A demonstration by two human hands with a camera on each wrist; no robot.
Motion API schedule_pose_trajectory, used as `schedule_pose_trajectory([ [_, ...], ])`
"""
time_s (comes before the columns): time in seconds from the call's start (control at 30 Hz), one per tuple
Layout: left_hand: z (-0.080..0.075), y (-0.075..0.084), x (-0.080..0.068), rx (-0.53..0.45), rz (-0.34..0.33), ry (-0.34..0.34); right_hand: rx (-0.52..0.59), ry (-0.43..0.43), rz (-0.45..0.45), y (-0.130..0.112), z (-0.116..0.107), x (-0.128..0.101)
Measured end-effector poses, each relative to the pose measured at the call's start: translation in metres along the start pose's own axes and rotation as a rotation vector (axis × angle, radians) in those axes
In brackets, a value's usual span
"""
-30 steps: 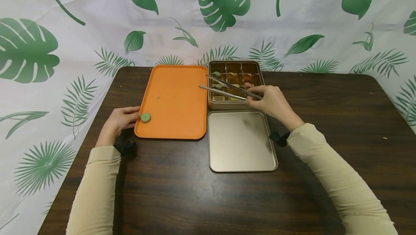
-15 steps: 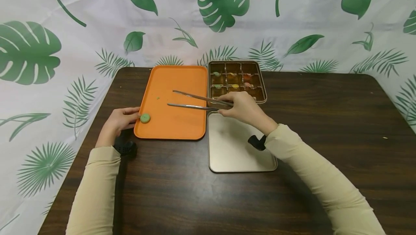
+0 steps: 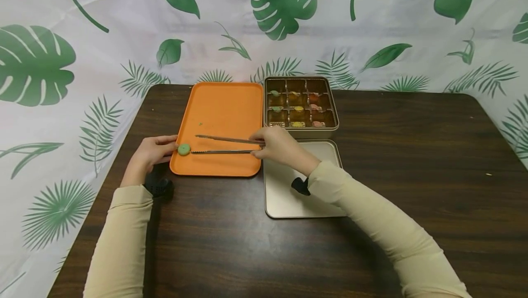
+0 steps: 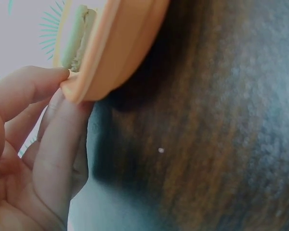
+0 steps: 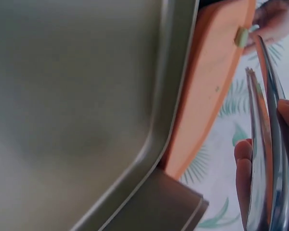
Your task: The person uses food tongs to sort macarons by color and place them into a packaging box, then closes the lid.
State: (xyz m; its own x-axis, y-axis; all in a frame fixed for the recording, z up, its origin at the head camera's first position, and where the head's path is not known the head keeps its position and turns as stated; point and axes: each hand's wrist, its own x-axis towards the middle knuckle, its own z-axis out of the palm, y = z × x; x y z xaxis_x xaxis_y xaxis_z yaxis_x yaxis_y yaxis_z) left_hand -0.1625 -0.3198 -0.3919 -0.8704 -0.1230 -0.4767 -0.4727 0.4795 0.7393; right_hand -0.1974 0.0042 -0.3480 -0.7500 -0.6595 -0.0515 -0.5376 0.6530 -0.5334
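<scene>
Green disc (image 3: pixel 184 149) by tongs (image 3: pixel 222 146), box (image 3: pixel 302 102) contents indistinct

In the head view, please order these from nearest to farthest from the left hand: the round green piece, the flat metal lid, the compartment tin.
1. Round green piece: touching the left hand, at the tray's left edge.
2. Flat metal lid: right of the tray, near side.
3. Compartment tin: far right, behind the lid.

No lettering, label, brand or number can be read in any view.
</scene>
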Motion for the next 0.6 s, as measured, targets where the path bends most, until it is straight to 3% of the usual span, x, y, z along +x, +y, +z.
schedule_pose_trajectory([
  [0.6,0.001,-0.002,0.001,0.006,0.019,-0.005,-0.023,-0.100,0.038,-0.015,0.023,0.021],
])
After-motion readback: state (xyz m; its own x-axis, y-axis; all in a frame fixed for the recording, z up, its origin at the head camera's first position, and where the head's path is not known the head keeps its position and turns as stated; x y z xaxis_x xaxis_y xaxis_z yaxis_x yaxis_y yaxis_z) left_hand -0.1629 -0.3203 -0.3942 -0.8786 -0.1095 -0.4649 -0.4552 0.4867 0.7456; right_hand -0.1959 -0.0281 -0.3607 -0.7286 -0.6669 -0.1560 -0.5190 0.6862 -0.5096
